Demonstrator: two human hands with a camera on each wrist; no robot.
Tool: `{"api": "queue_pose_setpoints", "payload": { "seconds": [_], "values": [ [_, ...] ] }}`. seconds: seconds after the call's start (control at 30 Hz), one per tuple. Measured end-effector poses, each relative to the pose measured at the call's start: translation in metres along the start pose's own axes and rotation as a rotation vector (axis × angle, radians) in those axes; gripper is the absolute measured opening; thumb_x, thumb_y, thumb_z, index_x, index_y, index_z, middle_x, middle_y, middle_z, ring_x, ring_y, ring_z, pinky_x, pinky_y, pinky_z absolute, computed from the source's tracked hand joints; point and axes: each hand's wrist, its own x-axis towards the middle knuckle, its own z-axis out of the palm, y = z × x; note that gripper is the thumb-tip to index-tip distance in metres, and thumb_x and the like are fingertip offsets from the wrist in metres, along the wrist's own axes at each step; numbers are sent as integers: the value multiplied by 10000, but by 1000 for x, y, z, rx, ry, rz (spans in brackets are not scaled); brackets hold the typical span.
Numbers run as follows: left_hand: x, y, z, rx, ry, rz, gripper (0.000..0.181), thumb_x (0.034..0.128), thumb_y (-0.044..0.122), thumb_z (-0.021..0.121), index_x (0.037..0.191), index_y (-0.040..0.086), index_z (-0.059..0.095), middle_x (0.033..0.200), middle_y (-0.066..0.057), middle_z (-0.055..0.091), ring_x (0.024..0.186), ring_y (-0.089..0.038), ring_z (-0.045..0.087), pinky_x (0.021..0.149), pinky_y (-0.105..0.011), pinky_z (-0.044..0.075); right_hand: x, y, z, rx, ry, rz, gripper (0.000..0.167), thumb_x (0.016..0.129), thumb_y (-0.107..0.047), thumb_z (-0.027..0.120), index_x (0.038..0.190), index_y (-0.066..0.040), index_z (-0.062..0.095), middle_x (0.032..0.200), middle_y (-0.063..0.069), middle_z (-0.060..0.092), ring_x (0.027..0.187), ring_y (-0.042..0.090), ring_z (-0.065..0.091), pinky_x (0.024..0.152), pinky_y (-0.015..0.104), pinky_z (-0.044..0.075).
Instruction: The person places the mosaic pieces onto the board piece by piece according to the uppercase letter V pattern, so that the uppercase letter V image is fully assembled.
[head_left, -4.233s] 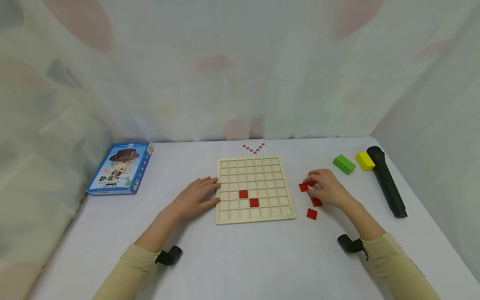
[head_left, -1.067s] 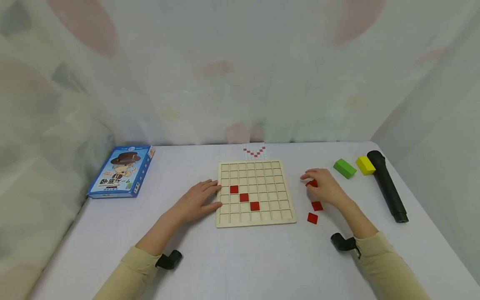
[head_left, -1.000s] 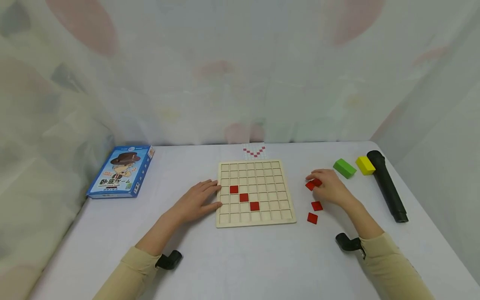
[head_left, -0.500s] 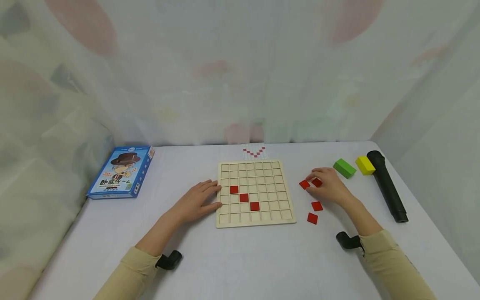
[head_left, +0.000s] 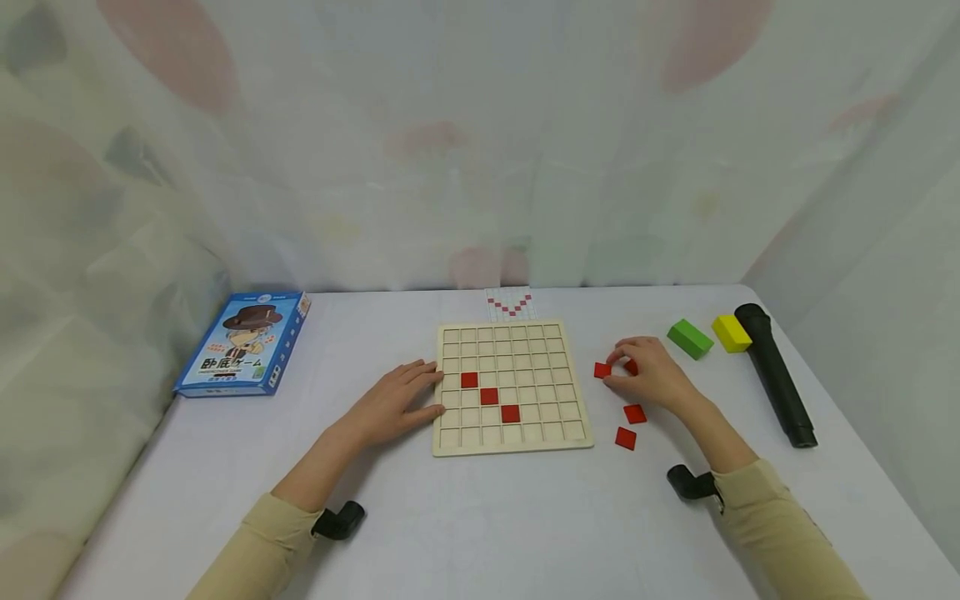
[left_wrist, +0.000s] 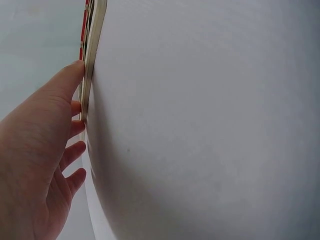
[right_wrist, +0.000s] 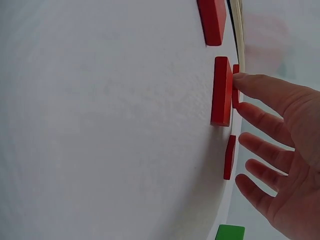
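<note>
A pale wooden grid board point(head_left: 531, 385) lies mid-table, with three red square tiles sitting in its cells on a diagonal: an upper one point(head_left: 469, 380), a middle one point(head_left: 489, 397) and a lower one point(head_left: 511, 413). My left hand point(head_left: 392, 402) rests against the board's left edge with fingers extended; in the left wrist view its thumb touches the rim point(left_wrist: 90, 65). Right of the board, my right hand point(head_left: 651, 375) pinches a red tile point(head_left: 602, 370) between thumb and index finger, low at the table. Another red tile point(head_left: 631, 367) lies partly hidden under that hand.
Two loose red tiles, one point(head_left: 634, 414) above the other point(head_left: 626, 438), lie nearer me. A patterned card point(head_left: 511, 304) stands behind the board. Green block point(head_left: 690, 338), yellow block point(head_left: 731, 333) and black microphone-like object point(head_left: 776, 375) lie far right; a blue box point(head_left: 242, 342) lies far left.
Since the oldest frame, a third red tile has appeared on the board. Over the last second my right hand has slid one loose tile leftward, away from its neighbour. My left hand stays put.
</note>
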Motion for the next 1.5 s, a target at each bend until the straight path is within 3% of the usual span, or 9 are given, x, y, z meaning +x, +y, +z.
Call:
{"api": "queue_pose_setpoints", "payload": {
  "seconds": [0.33, 0.6, 1.0, 1.5],
  "values": [
    [-1, 0, 0, 16, -2, 1, 602, 937, 459, 624, 1408, 100, 518, 1493, -108, 431, 1408, -327, 326, 1165, -485, 241, -1, -2, 0, -3, 15, -11, 193, 842, -173, 747, 983, -47, 705, 1270, 216, 564, 1243, 415, 382, 1020, 574, 403],
    [-1, -1, 0, 12, 1, 8, 595, 939, 451, 625, 1402, 91, 525, 1487, -113, 438, 1403, -328, 335, 1164, -481, 246, 6, -14, 5, 43, 43, -89, 202, 833, -170, 771, 981, -47, 710, 1249, 219, 594, 1202, 427, 455, 1008, 580, 395],
    [-1, -1, 0, 6, -6, 6, 594, 939, 455, 624, 1402, 96, 525, 1488, -115, 435, 1403, -329, 335, 1162, -485, 250, 32, -70, 29, 158, -28, -91, 259, 833, -249, 784, 1016, -81, 710, 1265, 157, 603, 1250, 368, 463, 1070, 537, 360],
    [0, 0, -1, 6, -24, -3, 607, 937, 469, 618, 1405, 94, 521, 1495, -110, 427, 1409, -327, 323, 1163, -490, 248, 65, -138, 65, 158, -92, -176, 239, 850, -240, 767, 1026, -91, 704, 1124, 59, 660, 1139, 278, 533, 1009, 432, 435]
  ]
}}
